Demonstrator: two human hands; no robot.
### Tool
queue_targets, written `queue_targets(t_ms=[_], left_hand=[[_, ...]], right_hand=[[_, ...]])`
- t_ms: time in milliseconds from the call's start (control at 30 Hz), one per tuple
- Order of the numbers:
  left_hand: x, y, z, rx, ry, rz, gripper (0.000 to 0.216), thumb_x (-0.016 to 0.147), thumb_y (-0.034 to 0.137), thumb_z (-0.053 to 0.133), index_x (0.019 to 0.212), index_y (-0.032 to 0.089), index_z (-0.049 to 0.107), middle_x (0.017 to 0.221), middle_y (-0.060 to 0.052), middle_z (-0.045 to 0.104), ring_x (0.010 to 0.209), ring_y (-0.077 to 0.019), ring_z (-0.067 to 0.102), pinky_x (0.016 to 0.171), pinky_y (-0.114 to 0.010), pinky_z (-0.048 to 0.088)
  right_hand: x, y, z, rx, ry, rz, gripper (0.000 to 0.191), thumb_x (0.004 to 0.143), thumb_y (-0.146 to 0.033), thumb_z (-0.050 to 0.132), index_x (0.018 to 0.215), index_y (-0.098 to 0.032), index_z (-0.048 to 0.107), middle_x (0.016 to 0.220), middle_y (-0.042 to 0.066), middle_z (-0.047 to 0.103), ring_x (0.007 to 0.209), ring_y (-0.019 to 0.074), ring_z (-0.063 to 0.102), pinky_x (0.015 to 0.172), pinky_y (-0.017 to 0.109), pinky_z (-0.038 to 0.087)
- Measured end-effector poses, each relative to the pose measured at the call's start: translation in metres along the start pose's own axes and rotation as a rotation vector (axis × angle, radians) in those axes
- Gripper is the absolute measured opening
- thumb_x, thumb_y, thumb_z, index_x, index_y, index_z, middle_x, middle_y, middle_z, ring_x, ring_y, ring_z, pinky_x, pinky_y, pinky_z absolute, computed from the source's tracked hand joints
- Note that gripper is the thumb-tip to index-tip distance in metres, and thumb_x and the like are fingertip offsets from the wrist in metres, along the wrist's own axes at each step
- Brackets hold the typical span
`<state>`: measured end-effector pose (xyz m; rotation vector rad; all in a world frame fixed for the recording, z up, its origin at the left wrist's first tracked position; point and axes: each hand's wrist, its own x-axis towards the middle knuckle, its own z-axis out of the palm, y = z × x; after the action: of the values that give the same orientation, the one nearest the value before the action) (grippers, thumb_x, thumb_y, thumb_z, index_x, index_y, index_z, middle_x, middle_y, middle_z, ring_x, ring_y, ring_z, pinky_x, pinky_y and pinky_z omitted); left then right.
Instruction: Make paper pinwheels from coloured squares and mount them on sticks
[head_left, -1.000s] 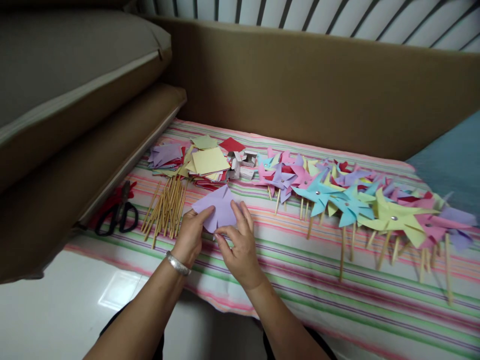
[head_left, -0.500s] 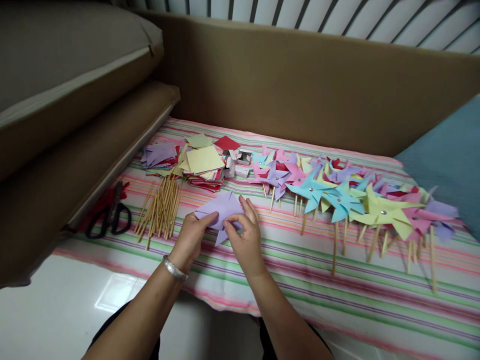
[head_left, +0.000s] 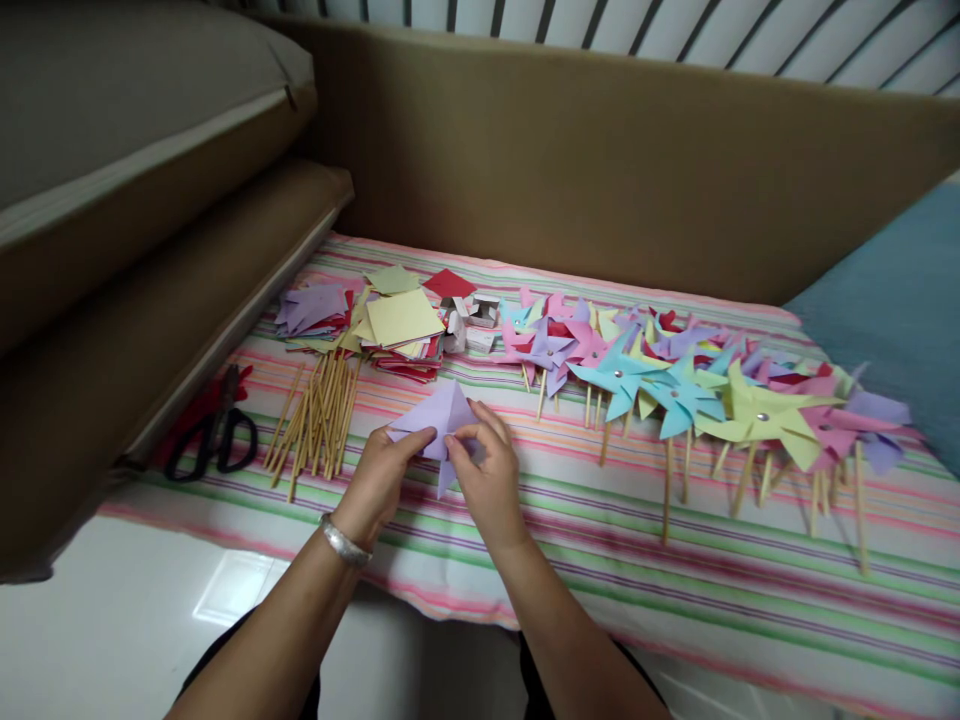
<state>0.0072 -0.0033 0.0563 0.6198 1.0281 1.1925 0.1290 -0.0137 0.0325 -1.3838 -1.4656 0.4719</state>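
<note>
A cut lilac paper square [head_left: 442, 415] is held just above the striped cloth [head_left: 600, 560] near its front edge. My left hand [head_left: 382, 470], with a silver bracelet at the wrist, pinches the sheet's left side. My right hand [head_left: 487, 470] pinches a folded-in corner near the sheet's middle. One lilac point hangs down between the two hands. A bundle of wooden sticks [head_left: 319, 410] lies just left of my left hand.
Stacks of coloured paper squares [head_left: 401, 320] and small white boxes [head_left: 476, 325] lie behind the hands. A long row of finished pinwheels [head_left: 675, 385] on sticks runs to the right. Black scissors [head_left: 214, 435] rest at the far left by tan cushions [head_left: 150, 260].
The lilac sheet lay flatter a second ago. Both hands have since folded its corners inward, so it now looks smaller and peaked. The view drifted slightly.
</note>
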Motion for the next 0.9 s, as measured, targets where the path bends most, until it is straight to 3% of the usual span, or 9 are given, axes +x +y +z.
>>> queue_targets(t_ms=[133, 333, 600, 667, 767, 900], left_hand=[[-0.001, -0.001, -0.001, 0.002, -0.048, 0.010, 0.012, 0.066, 0.023, 0.071, 0.073, 0.014, 0.071, 0.070, -0.002, 0.070, 0.067, -0.0142, 0.061, 0.067, -0.025, 0.045], [-0.002, -0.002, 0.000, 0.120, -0.152, 0.024, 0.030, 0.064, 0.024, 0.072, 0.092, 0.013, 0.071, 0.086, -0.007, 0.072, 0.081, -0.0195, 0.064, 0.079, -0.031, 0.046], [0.003, -0.011, 0.000, 0.238, 0.026, 0.040, 0.025, 0.058, 0.020, 0.071, 0.082, 0.013, 0.071, 0.074, -0.003, 0.071, 0.072, -0.0191, 0.064, 0.069, -0.028, 0.048], [0.005, -0.012, -0.002, 0.267, 0.051, 0.032, 0.024, 0.058, 0.019, 0.070, 0.081, 0.013, 0.071, 0.073, -0.003, 0.071, 0.070, -0.0184, 0.064, 0.066, -0.028, 0.048], [0.006, -0.011, -0.005, 0.297, 0.072, 0.011, 0.027, 0.056, 0.019, 0.070, 0.082, 0.012, 0.070, 0.075, -0.004, 0.071, 0.068, -0.0182, 0.063, 0.064, -0.027, 0.048], [0.006, -0.010, -0.006, 0.339, 0.083, -0.009, 0.032, 0.054, 0.017, 0.070, 0.085, 0.011, 0.069, 0.077, -0.005, 0.071, 0.068, -0.0189, 0.063, 0.063, -0.028, 0.048]], right_hand=[[0.001, -0.001, 0.000, 0.011, 0.006, 0.021, 0.004, 0.076, -0.022, 0.059, 0.073, -0.021, 0.059, 0.106, 0.010, 0.060, 0.106, 0.0229, 0.052, 0.094, 0.041, 0.039], [0.003, 0.000, -0.001, 0.004, 0.023, 0.042, 0.003, 0.073, -0.018, 0.059, 0.071, -0.020, 0.059, 0.096, 0.009, 0.060, 0.101, 0.0231, 0.053, 0.091, 0.039, 0.040], [0.001, -0.003, 0.000, 0.038, 0.012, 0.065, 0.003, 0.072, -0.019, 0.061, 0.071, -0.021, 0.059, 0.094, 0.007, 0.059, 0.099, 0.0222, 0.054, 0.090, 0.039, 0.041], [0.002, -0.004, -0.003, 0.113, 0.012, 0.123, 0.014, 0.071, -0.020, 0.063, 0.084, -0.022, 0.060, 0.097, 0.006, 0.060, 0.098, 0.0214, 0.055, 0.090, 0.039, 0.041], [0.009, -0.004, -0.012, 0.366, -0.032, 0.313, 0.050, 0.069, -0.024, 0.066, 0.116, -0.023, 0.049, 0.099, 0.005, 0.061, 0.089, 0.0195, 0.059, 0.081, 0.037, 0.046], [0.021, -0.001, -0.024, 0.632, -0.182, 0.576, 0.070, 0.063, -0.028, 0.070, 0.126, -0.020, 0.042, 0.080, 0.001, 0.064, 0.071, 0.0178, 0.061, 0.065, 0.032, 0.046]])
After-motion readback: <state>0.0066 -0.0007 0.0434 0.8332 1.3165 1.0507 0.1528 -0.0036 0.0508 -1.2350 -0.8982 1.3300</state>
